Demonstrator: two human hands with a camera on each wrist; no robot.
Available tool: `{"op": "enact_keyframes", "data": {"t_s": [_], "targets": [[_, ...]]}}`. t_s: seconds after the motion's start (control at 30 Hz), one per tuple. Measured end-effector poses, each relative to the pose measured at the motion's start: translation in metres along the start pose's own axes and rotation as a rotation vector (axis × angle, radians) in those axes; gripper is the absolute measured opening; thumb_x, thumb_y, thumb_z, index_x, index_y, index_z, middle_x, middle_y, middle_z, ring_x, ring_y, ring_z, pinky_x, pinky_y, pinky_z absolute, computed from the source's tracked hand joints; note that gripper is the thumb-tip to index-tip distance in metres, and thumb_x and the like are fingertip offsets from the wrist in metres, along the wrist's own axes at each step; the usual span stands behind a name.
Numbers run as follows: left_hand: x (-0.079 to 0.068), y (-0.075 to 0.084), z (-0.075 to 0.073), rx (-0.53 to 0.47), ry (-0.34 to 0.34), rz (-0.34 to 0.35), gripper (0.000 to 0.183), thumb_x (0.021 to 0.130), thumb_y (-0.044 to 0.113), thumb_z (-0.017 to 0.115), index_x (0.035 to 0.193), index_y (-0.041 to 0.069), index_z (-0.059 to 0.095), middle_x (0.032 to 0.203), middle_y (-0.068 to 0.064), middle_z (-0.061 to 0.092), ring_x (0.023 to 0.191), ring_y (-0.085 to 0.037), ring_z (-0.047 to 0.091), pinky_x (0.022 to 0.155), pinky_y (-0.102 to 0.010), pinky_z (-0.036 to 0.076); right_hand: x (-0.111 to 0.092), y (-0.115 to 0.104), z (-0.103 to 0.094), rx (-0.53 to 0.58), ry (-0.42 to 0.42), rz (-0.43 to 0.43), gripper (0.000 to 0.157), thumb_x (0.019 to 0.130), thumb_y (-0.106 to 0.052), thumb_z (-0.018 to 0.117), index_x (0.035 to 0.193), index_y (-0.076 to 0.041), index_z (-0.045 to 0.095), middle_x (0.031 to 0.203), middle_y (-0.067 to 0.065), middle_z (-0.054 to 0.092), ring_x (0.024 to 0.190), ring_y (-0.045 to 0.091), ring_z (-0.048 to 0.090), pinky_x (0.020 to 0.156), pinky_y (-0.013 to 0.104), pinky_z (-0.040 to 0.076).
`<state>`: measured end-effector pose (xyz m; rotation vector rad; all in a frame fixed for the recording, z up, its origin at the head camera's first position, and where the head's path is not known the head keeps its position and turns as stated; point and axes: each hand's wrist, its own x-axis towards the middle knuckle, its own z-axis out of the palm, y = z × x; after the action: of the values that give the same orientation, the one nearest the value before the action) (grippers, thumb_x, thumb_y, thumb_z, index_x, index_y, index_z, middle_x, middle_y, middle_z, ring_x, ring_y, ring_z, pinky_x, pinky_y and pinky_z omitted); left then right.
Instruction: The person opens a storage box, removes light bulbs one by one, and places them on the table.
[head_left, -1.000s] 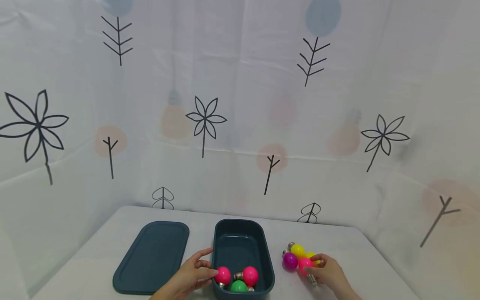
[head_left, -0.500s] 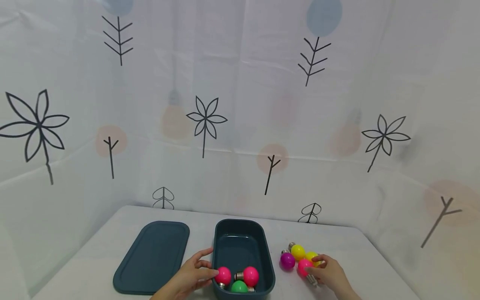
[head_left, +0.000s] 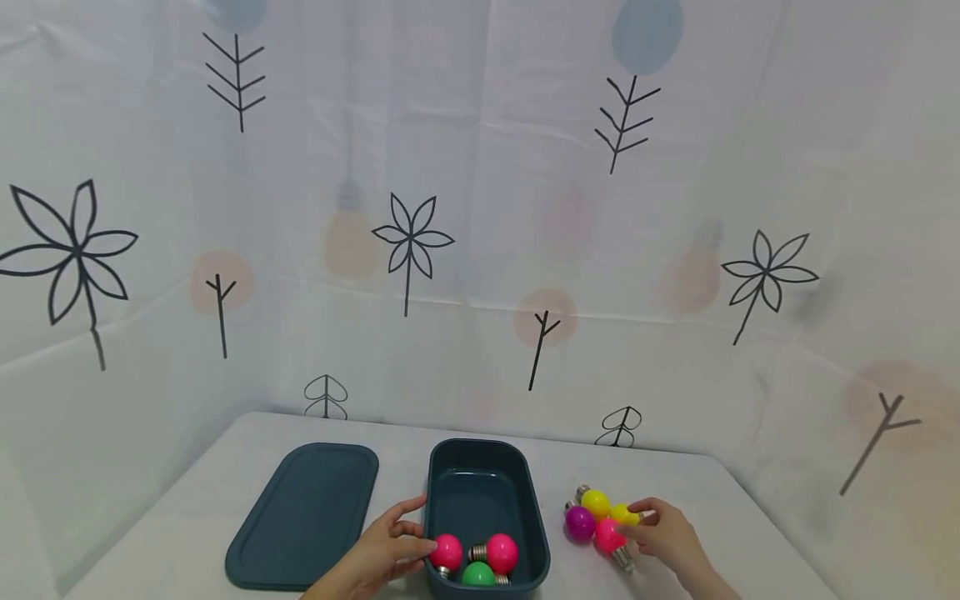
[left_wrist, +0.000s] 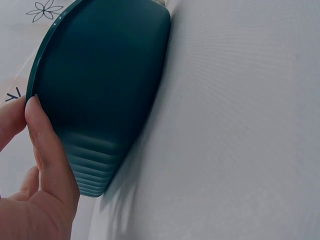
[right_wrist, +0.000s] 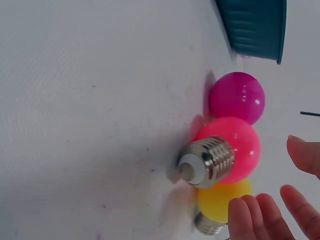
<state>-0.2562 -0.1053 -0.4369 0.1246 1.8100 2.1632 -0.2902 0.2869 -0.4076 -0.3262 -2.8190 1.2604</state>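
In the head view my left hand (head_left: 378, 550) holds the near left side of a dark teal box (head_left: 472, 500). The left wrist view has its thumb and a finger pinching the box's rim (left_wrist: 31, 82). Two pink light bulbs, one by the left wall (head_left: 448, 552) and one to the right (head_left: 502, 553), lie inside with a green light bulb (head_left: 477, 574). My right hand (head_left: 671, 537) hovers with spread thumb and fingers beside a pink light bulb (right_wrist: 239, 150), its fingertips overlapping a yellow light bulb (right_wrist: 220, 200) in the right wrist view.
A purple light bulb (head_left: 580, 524) and another yellow light bulb (head_left: 596, 503) belong to the same cluster, right of the box. Left of the box lies a flat teal lid (head_left: 303, 517). A printed white curtain (head_left: 480, 358) hangs behind the white table (head_left: 187, 533).
My right hand, earlier at the pink light bulb, has let go and drawn slightly right. The purple light bulb shifted left, then back right against the pink one. My left hand stays put.
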Motion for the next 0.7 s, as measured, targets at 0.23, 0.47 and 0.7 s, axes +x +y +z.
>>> {"op": "enact_keyframes", "data": {"t_s": [0.23,0.47,0.7], "targets": [[0.000,-0.001,0.000,0.001,0.004,0.002,0.076,0.081,0.005,0.071,0.143,0.000,0.027,0.095,-0.008,0.051,0.071,-0.013,0.055,0.070,-0.028,0.053,-0.003,-0.009,-0.004,-0.004,0.014,-0.070,0.052,0.075,-0.022,0.078,0.110,0.009,0.054,0.079,0.009,0.056,0.063,0.019,0.053,0.062,0.032,0.053],[0.003,-0.004,-0.002,0.006,0.007,0.002,0.076,0.081,0.006,0.071,0.143,0.001,0.028,0.094,-0.008,0.051,0.071,-0.014,0.055,0.071,-0.029,0.053,-0.003,-0.023,-0.004,0.011,0.025,-0.112,0.049,0.076,-0.019,0.077,0.110,0.008,0.055,0.082,0.009,0.056,0.068,0.020,0.053,0.063,0.032,0.053],[0.003,-0.004,-0.002,0.014,0.006,0.008,0.076,0.081,0.007,0.072,0.143,0.000,0.028,0.094,-0.008,0.051,0.071,-0.015,0.055,0.071,-0.030,0.053,-0.004,-0.038,0.002,0.031,0.027,-0.167,0.045,0.076,-0.018,0.077,0.108,0.005,0.057,0.081,0.008,0.057,0.066,0.019,0.054,0.062,0.032,0.052]]}}
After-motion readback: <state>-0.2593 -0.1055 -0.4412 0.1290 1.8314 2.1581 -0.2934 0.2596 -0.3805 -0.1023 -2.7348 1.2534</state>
